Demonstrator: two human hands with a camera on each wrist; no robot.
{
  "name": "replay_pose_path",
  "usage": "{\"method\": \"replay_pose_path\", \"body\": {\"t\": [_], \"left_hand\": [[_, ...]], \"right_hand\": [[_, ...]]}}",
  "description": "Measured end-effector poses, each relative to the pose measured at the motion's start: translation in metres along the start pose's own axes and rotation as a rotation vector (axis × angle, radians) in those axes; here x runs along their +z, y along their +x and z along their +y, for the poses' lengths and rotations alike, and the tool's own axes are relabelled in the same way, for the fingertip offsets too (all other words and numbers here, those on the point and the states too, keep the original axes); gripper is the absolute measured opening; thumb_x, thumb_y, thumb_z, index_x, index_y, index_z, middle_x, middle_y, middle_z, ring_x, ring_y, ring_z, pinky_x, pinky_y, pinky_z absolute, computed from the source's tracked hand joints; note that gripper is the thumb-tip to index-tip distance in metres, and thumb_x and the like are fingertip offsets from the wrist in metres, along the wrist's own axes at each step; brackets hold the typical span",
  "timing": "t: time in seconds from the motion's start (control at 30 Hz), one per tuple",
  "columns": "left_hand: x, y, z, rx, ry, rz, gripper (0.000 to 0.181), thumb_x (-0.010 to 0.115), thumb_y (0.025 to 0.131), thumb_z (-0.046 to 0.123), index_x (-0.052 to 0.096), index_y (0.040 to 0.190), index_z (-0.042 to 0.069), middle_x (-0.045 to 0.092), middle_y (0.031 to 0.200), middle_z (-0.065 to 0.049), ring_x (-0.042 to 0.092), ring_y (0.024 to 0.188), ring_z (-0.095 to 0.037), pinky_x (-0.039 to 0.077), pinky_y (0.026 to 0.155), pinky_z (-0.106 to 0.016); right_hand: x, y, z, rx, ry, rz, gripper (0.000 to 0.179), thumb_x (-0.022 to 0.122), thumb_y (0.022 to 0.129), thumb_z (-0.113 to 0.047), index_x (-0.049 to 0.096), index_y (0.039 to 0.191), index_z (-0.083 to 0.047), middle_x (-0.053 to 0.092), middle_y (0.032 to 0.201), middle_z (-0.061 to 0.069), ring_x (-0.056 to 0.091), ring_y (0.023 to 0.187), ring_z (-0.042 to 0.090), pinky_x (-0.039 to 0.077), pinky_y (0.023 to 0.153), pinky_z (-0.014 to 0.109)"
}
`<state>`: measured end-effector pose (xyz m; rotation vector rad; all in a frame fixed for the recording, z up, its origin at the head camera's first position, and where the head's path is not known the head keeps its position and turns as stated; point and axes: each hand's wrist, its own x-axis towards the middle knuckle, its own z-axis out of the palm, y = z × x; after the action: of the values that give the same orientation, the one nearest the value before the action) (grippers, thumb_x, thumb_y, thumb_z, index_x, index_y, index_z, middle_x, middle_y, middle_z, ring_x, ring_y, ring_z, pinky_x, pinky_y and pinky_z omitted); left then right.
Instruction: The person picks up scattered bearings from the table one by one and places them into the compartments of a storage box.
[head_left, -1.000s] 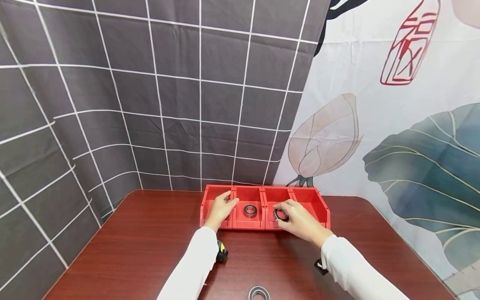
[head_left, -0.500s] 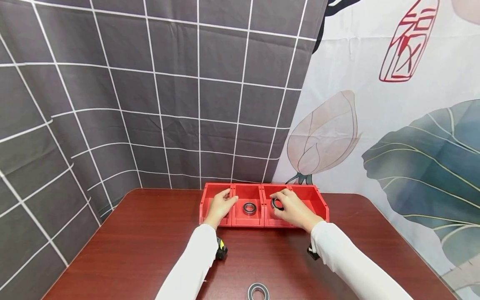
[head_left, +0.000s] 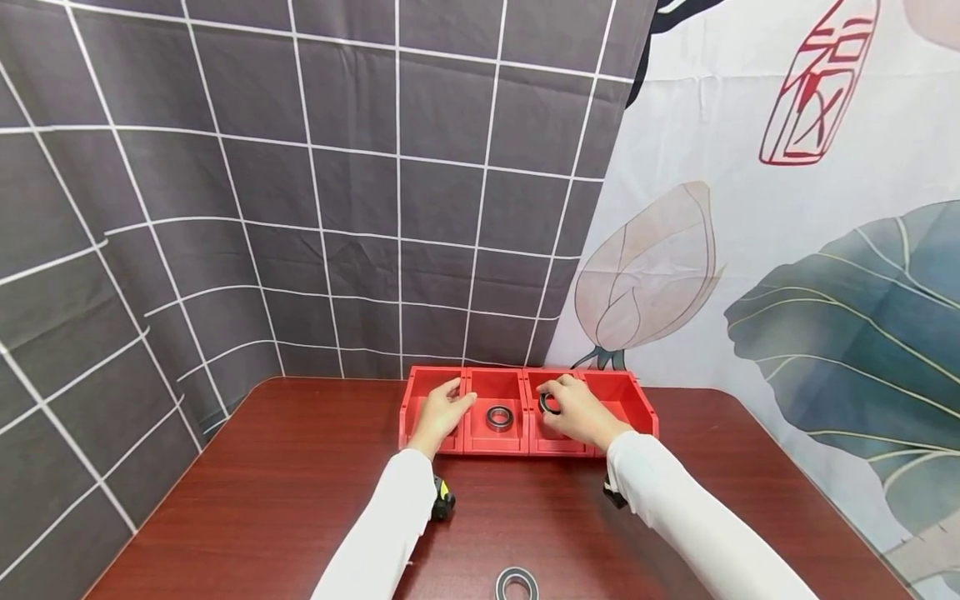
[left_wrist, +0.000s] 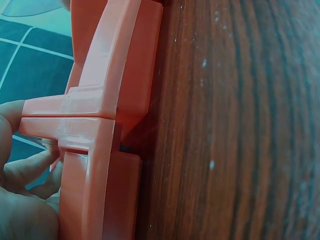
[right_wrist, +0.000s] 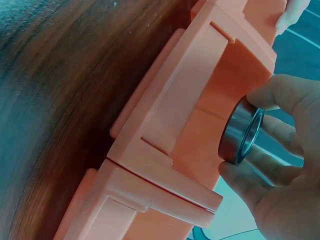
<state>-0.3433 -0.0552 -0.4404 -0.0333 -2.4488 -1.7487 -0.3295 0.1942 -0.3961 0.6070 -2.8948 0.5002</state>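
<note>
Metal ring (right_wrist: 234, 132) in the right hand (head_left: 581, 412), grip part-spread, thumb opposite fingertip

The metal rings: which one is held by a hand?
The ring pinched by the right hand; the second ring lies in a red box, the third ring on the table.

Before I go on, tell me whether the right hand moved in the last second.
Yes: against the red bins, the right hand has shifted left and up in the head view.
</note>
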Motion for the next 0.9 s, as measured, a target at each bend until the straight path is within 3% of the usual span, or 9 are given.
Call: {"method": "replay_pose_path", "body": {"t": [0.27, 0.6, 0.9], "left_hand": [[0.000, 0.001, -0.001, -0.001, 0.009, 0.008, 0.056, 0.069, 0.089, 0.026, 0.052, 0.138, 0.004, 0.057, 0.131, -0.020, 0.058, 0.117, -0.034, 0.047, 0.097, -0.046], [-0.001, 0.000, 0.000, 0.032, -0.006, 0.000, 0.055, 0.068, 0.090, 0.023, 0.051, 0.137, -0.001, 0.057, 0.131, -0.023, 0.057, 0.117, -0.035, 0.047, 0.097, -0.045], [-0.001, -0.002, 0.002, 0.021, -0.004, -0.002, 0.057, 0.069, 0.090, 0.024, 0.051, 0.138, 0.000, 0.057, 0.130, -0.021, 0.058, 0.117, -0.034, 0.047, 0.097, -0.045]], "right_hand": [[0.010, 0.014, 0.007, 0.053, -0.031, -0.059, 0.044, 0.071, 0.085, -0.017, 0.061, 0.127, -0.008, 0.055, 0.124, 0.016, 0.050, 0.112, 0.031, 0.049, 0.094, 0.048], [0.015, 0.021, 0.009, 0.061, -0.047, -0.068, 0.042, 0.071, 0.083, -0.015, 0.063, 0.124, -0.005, 0.057, 0.119, 0.016, 0.053, 0.108, 0.032, 0.047, 0.095, 0.048], [0.019, 0.025, 0.010, 0.071, -0.073, -0.074, 0.042, 0.072, 0.083, -0.015, 0.063, 0.123, -0.005, 0.057, 0.118, 0.016, 0.054, 0.105, 0.031, 0.048, 0.094, 0.047]]}}
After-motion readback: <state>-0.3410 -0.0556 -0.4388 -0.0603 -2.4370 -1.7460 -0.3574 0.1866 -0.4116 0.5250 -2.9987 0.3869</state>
